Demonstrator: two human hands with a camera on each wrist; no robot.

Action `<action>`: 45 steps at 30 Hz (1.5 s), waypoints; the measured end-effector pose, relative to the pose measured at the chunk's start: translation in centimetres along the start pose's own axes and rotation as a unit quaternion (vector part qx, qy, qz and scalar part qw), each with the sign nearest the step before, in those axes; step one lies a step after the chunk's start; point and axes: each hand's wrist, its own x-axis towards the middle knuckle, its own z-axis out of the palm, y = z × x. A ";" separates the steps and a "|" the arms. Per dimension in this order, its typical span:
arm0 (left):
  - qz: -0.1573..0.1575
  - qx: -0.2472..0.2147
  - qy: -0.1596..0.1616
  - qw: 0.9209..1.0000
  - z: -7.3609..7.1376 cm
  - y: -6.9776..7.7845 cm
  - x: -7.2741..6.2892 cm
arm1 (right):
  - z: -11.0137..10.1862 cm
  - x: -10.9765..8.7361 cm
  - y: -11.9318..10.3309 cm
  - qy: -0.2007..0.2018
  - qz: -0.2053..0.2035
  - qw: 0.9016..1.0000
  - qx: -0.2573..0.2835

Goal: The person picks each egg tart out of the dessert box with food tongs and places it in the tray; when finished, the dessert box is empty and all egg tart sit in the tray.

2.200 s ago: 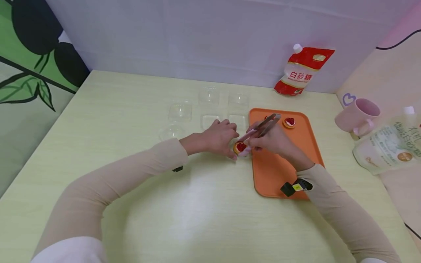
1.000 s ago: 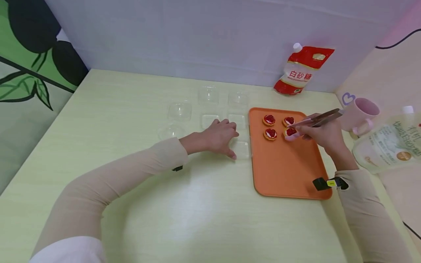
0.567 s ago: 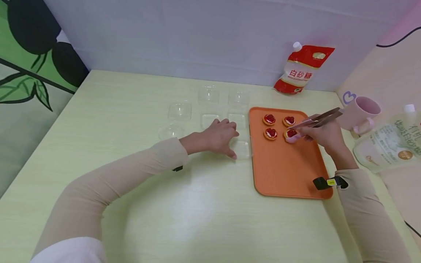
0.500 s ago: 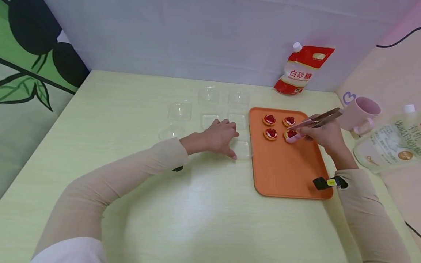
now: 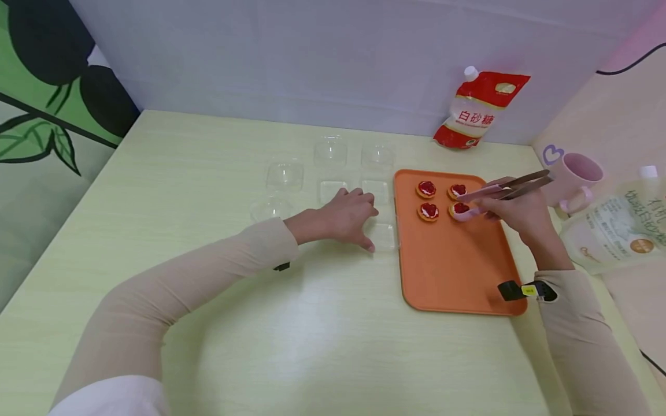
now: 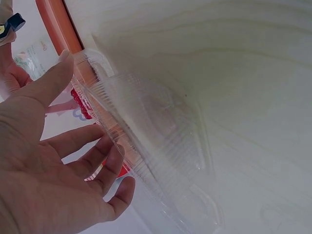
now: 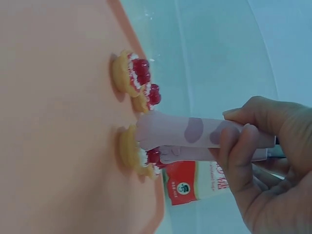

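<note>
My left hand (image 5: 346, 216) rests at the left edge of a clear plastic container (image 5: 382, 238) beside the orange tray. In the left wrist view its thumb and loosely bent fingertips touch the container's ribbed rim (image 6: 114, 92). My right hand (image 5: 515, 211) grips pink-tipped metal tongs (image 7: 170, 129) over the tray's right side. The pink tips sit around a small tart (image 7: 129, 148) with red fruit and white cream, low on the tray. Several such tarts stand grouped there, among them the front left tart (image 5: 428, 212).
The orange tray (image 5: 458, 277) lies right of centre. More clear containers (image 5: 285, 175) and lids stand behind my left hand. A red sugar pouch (image 5: 473, 118) leans at the back wall. A pink mug (image 5: 572, 179) and a large pale pouch (image 5: 614, 231) stand at right.
About two seconds ago the tongs held a tart at the clear container; they have since moved right to the tray with it. Most recently the tongs shifted slightly right. My left hand stayed still.
</note>
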 end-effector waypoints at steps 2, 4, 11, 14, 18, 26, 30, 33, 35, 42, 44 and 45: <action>0.000 0.002 0.000 1.000 0.0 0.0 0.0 | -0.2 -0.3 -0.3 0.010 -0.006 1.000 0.023; 0.000 0.002 0.000 1.000 0.0 0.0 0.0 | -0.3 -0.5 -0.6 0.024 -0.010 0.997 0.068; -0.002 0.000 0.004 1.000 0.0 0.0 0.1 | -0.4 -1.4 -1.4 0.032 -0.009 0.929 0.369; -0.002 -0.002 0.004 1.000 0.0 0.0 0.1 | -0.5 -1.8 -1.5 0.006 -0.016 0.866 0.499; -0.003 -0.004 0.004 1.000 0.2 0.0 0.1 | -0.9 -2.1 -1.8 -0.028 -0.001 0.799 0.600; -0.006 -0.008 0.003 1.000 0.2 -0.1 0.1 | -1.1 -2.7 -3.2 -0.123 -0.036 0.693 0.709; -0.006 -0.012 0.004 1.000 0.2 -0.1 0.1 | -1.2 -2.9 -3.8 -0.096 -0.018 0.703 0.704; -0.005 -0.015 0.004 1.000 0.2 -0.2 0.1 | -1.2 -2.9 -4.2 -0.069 0.008 0.716 0.694; -0.004 -0.015 0.005 1.000 0.2 -0.2 0.1 | -1.1 -2.8 -4.4 -0.069 0.009 0.727 0.683; -0.006 -0.020 0.003 1.000 0.3 -0.4 0.2 | 0.0 -2.6 -4.3 -0.151 -0.150 0.805 0.554; -0.006 -0.019 0.003 1.000 0.4 -0.3 0.3 | 0.3 -2.6 -4.1 -0.200 -0.219 0.800 0.521; -0.007 -0.019 0.003 1.000 0.4 -0.3 0.4 | 0.4 -2.6 -4.1 -0.219 -0.251 0.793 0.510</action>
